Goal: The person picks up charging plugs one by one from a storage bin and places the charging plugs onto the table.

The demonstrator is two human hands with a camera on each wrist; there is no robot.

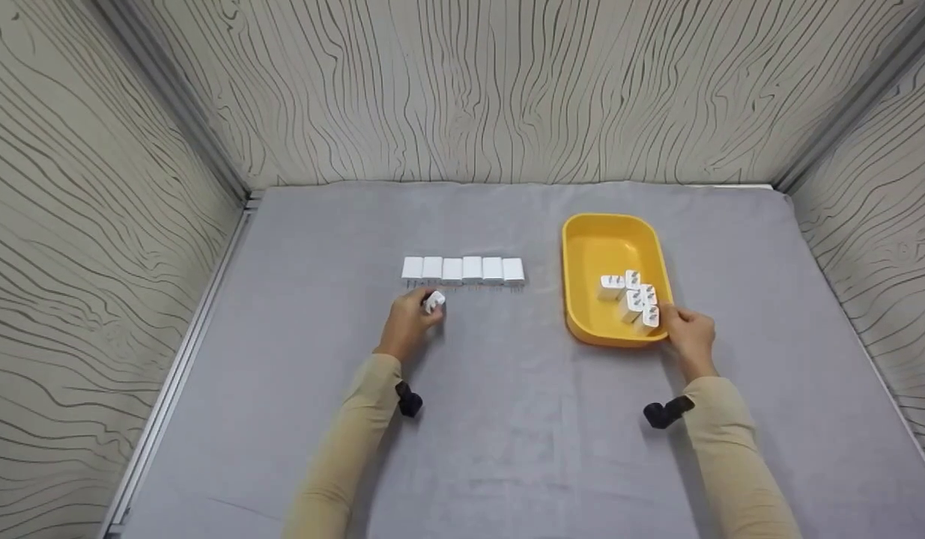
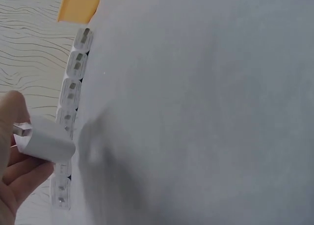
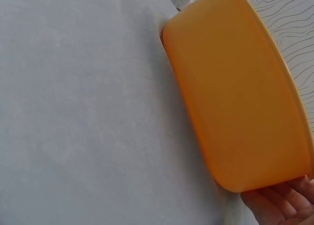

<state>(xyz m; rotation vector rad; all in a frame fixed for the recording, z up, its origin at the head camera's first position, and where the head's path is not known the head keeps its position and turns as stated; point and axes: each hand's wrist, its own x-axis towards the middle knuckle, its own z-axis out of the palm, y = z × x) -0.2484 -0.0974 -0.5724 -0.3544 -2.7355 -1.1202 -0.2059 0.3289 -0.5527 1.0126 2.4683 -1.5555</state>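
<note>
My left hand (image 1: 404,327) pinches a white charger plug (image 1: 434,301) between thumb and fingers, just in front of a row of white charger plugs (image 1: 472,268). In the left wrist view the held charger plug (image 2: 48,141) is tilted, with a metal prong showing near the thumb. My right hand (image 1: 690,337) grips the near right corner of a yellow plastic bin (image 1: 582,329). In the right wrist view its fingers (image 3: 277,200) lie against the outside of the bin; the thumb is not clearly seen there. Several more white charger plugs (image 1: 633,301) stand inside, prongs up.
A grey cloth (image 1: 499,419) covers the table. Panels with a wood-grain line pattern (image 1: 462,90) rise at the back and both sides, with metal rails (image 1: 185,359) along the edges. The plug row lies left of the bin, side by side, prongs toward me.
</note>
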